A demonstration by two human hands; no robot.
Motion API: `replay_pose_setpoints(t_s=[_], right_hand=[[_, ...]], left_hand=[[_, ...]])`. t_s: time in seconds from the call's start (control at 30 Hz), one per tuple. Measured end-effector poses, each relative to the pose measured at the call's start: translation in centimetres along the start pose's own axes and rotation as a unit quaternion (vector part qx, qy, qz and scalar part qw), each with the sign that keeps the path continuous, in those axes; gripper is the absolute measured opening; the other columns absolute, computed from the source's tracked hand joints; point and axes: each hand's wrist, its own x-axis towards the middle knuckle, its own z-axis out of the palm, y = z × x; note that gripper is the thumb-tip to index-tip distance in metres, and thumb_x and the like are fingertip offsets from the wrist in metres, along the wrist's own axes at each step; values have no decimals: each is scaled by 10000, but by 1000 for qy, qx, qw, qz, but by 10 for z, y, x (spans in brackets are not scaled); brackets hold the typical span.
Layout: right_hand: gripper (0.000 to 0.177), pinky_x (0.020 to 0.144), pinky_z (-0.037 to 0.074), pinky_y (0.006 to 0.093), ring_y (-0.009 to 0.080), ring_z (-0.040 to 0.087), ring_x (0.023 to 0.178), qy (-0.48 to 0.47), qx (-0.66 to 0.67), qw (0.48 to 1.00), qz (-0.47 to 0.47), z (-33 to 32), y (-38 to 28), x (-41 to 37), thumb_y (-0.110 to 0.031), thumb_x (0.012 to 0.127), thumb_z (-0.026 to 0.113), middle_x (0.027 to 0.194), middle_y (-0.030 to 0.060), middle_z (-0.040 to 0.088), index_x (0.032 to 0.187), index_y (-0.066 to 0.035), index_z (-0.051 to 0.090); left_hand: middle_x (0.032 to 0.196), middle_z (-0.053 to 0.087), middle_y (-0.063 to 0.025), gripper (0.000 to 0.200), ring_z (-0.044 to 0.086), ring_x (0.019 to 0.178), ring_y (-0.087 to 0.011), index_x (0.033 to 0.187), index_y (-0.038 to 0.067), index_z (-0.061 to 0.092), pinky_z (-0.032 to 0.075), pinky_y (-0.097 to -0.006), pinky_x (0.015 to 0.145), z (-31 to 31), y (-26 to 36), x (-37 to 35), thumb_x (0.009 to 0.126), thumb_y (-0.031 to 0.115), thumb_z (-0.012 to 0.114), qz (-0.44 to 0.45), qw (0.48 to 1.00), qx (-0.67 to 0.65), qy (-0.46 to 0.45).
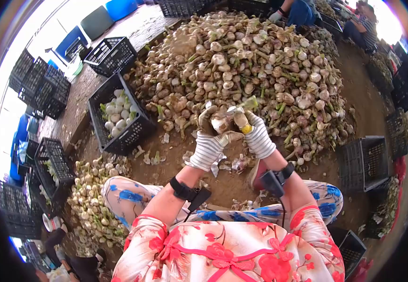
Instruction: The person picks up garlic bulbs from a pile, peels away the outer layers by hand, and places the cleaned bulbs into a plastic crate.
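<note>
My left hand (212, 138), in a striped work glove, is wrapped round a garlic bulb (221, 123) with a whitish, partly peeled surface. Close against it on the right, my right hand (254, 131), gloved the same way, is closed on a small tool with a yellow part (246, 129). A greenish stalk piece (248, 104) shows just above the right fingers; whether it joins the bulb cannot be made out. Beyond both hands rises a large heap of untrimmed garlic (241, 61). Peeled skins (239, 163) lie on the ground below the hands.
A black crate (140, 129) at the left holds white peeled bulbs (117, 113). A smaller garlic pile (93, 202) lies near my left knee. An upright crate (364, 164) stands at the right. Other people (300, 11) sit beyond the heap and at the lower left.
</note>
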Motion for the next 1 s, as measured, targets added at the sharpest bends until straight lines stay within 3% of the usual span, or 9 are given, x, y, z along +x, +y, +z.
replay_pose_setpoints(t_s=[0.17, 0.23, 0.3, 0.37, 0.47, 0.63, 0.73, 0.9, 1.0], right_hand=[[245, 692, 438, 218, 69, 512, 781, -16, -50, 999, 3, 34, -14, -13, -109, 837, 551, 888, 11, 593, 1040, 27, 532], [211, 676, 433, 215, 68, 505, 760, -20, -110, 994, -11, 41, -23, -17, -109, 841, 543, 854, 13, 597, 1003, 26, 548], [167, 621, 422, 217, 67, 473, 703, -20, -213, 975, -64, 42, -28, -21, -126, 847, 543, 781, 8, 590, 926, 20, 566], [164, 583, 412, 221, 57, 448, 674, -15, -250, 966, -63, 40, -27, -23, -135, 849, 546, 757, -1, 578, 907, 16, 572], [194, 598, 403, 203, 34, 450, 694, -32, -122, 991, 40, 33, -33, -24, -163, 839, 578, 797, -28, 577, 952, -5, 585], [253, 655, 426, 203, 33, 484, 749, -25, -119, 992, 40, 29, -26, -28, -188, 827, 596, 836, -26, 583, 1013, -16, 580], [252, 679, 433, 212, 59, 511, 750, -55, -160, 986, 6, 26, -19, -36, -193, 834, 593, 858, -20, 590, 1015, -18, 578], [183, 658, 431, 200, 47, 500, 743, -22, -230, 973, -20, 18, 3, -44, -146, 858, 548, 813, -21, 579, 982, -16, 581], [205, 644, 454, 213, 52, 527, 751, 50, 18, 995, 89, 16, 19, -43, -159, 866, 539, 849, -8, 586, 1005, -10, 565]], left_hand=[[1044, 494, -59, 750, 512, 958, -169, 1127, 77, 364, 483, -302, 779, -22, 17, -24, 529, 44, 816, 35, 998, 37, 30], [1001, 528, -63, 664, 538, 898, -153, 1101, 66, 406, 499, -295, 733, -27, 24, -29, 571, 94, 804, -145, 985, -90, 19], [933, 561, -64, 554, 569, 827, -151, 1088, 59, 456, 515, -318, 684, -26, 25, -34, 648, 199, 762, -45, 994, -88, 38], [974, 570, -69, 619, 584, 815, -175, 1101, 78, 498, 523, -359, 633, -32, 23, -39, 721, 558, 587, -224, 953, -202, -30], [1024, 558, -76, 715, 581, 842, -182, 1132, 81, 474, 522, -366, 656, -44, 22, -38, 702, 650, 527, -285, 889, -321, -158], [1045, 553, -76, 742, 569, 894, -203, 1171, 98, 432, 495, -385, 770, -23, 8, -41, 692, 656, 528, -211, 970, -108, -57], [1017, 570, -45, 693, 565, 850, -184, 1114, 119, 502, 500, -350, 729, -14, 15, -41, 741, 694, 398, -351, 891, -286, 38], [953, 581, -27, 617, 564, 759, -167, 1058, 120, 535, 483, -333, 546, -36, 13, -32, 766, 651, 422, -407, 818, -376, -154], [900, 568, -32, 546, 532, 740, -203, 1053, 96, 526, 444, -310, 575, -31, 0, -39, 773, 564, 494, -323, 920, -206, -81]])
